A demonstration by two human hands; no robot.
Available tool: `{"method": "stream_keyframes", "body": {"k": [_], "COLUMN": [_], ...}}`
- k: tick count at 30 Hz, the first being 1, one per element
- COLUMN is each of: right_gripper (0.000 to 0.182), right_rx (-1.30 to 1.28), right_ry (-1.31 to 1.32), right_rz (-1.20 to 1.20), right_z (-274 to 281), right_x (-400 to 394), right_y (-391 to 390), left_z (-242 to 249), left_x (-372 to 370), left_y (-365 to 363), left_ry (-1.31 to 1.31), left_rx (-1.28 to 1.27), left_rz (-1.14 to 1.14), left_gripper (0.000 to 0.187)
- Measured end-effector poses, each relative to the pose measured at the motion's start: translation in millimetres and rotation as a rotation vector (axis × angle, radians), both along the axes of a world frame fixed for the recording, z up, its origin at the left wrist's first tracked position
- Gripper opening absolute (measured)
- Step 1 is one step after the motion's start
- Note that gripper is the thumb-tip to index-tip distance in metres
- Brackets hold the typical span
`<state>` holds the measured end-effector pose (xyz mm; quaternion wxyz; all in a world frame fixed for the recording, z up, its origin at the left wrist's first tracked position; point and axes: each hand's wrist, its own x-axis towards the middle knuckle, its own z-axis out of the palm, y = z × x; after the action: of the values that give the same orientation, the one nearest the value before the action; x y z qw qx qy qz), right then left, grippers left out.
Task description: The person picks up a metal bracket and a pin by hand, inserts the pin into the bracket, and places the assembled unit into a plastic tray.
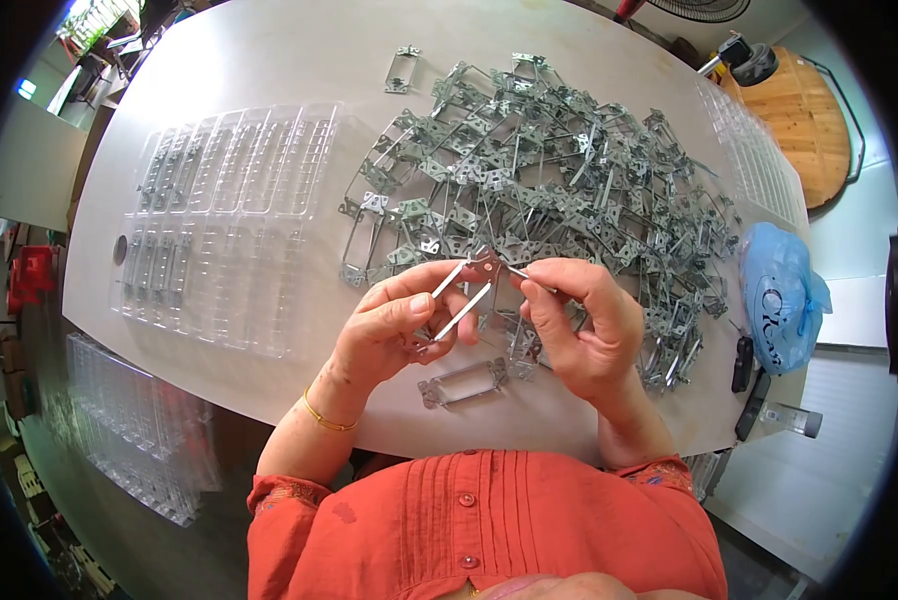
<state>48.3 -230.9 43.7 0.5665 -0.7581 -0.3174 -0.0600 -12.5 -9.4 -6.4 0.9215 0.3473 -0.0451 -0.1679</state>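
Two hands working on a metal bracket (486, 268) above the counter (219, 60).
The left hand (404, 318) is pinching the bracket between thumb and fingers; the right hand (586, 318) is pinching a thin metal piece (514, 271) at its side. A pile of brackets (539, 170) is lying just beyond, a clear tray (234, 225) to the left.

We note one piece of writing: pale lettering running down the side of the blue plastic bag (777, 300) at the table's (219, 60) edge. We read a large "Ch" at its start, with smaller letters following along the curved, creased film; the whole word is possibly "Cheers", though the folds and the lens distortion keep us from confirming the spelling. We can make out no other label, brand, number or sign.
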Motion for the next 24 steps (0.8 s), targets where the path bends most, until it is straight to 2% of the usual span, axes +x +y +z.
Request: {"method": "stream_keyframes", "body": {"k": [5,9,11,15,24], "right_gripper": [0.022,0.024,0.026,0.031,0.031], "right_rx": [-0.077,-0.077,0.048,0.078,0.049], "right_ry": [-0.243,-0.222,-0.236,-0.187,-0.232], "right_rz": [0.024,0.024,0.149,0.286,0.271], "right_z": [2.7,2.8,-3.6,-6.9,-4.6], "right_x": [5.7,6.0,9.4,10.0,11.9], "right_y": [3.1,5.9,6.1,0.4,3.2], "left_z": [-1.4,-3.6,-2.8,-4.4,-11.0], "left_x": [-1.8,-4.3,-3.9,-4.2,-5.9], "left_y": [-3.9,-4.0,-0.9,2.4,3.0], "left_ry": [-0.062,-0.046,-0.031,-0.038,-0.115], "left_rx": [0.019,-0.017,-0.071,-0.103,-0.246], "left_rz": [-0.007,-0.062,-0.129,-0.174,-0.249], "left_gripper": [0.062,0.064,0.066,0.068,0.068]}}
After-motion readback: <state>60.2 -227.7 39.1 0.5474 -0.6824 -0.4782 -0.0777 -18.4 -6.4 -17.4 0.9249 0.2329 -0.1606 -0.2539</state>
